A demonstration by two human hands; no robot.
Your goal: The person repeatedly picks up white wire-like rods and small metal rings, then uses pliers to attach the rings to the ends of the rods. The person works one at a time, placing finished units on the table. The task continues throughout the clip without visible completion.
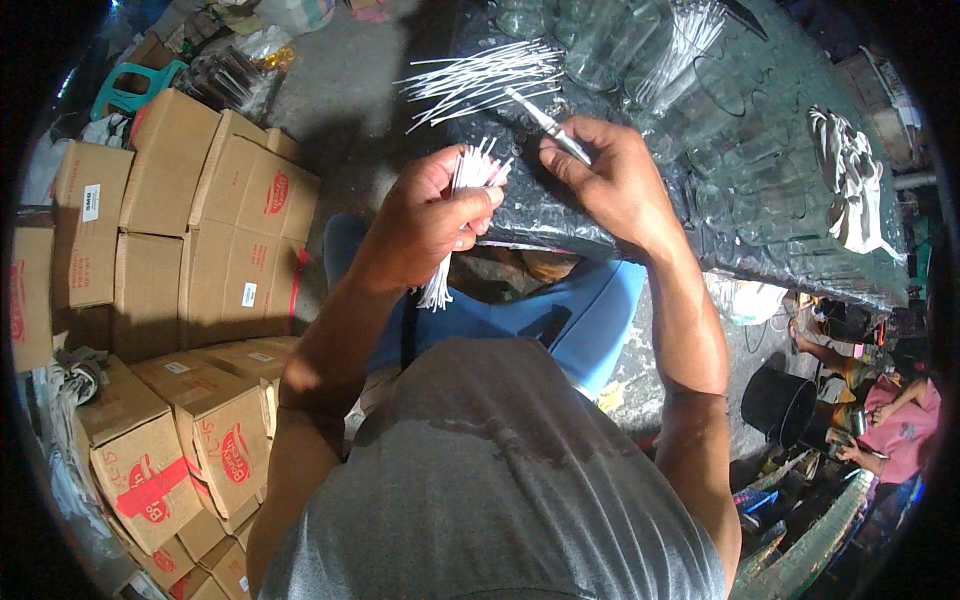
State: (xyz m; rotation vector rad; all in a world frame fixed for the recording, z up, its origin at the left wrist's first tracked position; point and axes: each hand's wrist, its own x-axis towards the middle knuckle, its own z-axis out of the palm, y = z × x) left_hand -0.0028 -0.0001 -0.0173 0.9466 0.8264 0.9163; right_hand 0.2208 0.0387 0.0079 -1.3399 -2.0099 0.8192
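My left hand [440,215] is closed around a bundle of thin white sticks [436,288] that look like candle wicks. Their ends stick out above the fingers and hang below the fist. My right hand [608,165], to the right and slightly farther away, pinches a slim white-and-silver pen-like tool [537,114] that points up and left; its exact kind is unclear. Beyond both hands, a loose pile of similar white sticks [480,78] lies across the left edge of the dark plastic-covered table [555,222].
Clear glass jars [740,160] crowd the table, with another bundle of white sticks [685,45] among them. White gloves [848,180] lie at the right. Cardboard boxes [245,210] are stacked at left. A black bucket [778,405] and a seated person [895,425] are at right.
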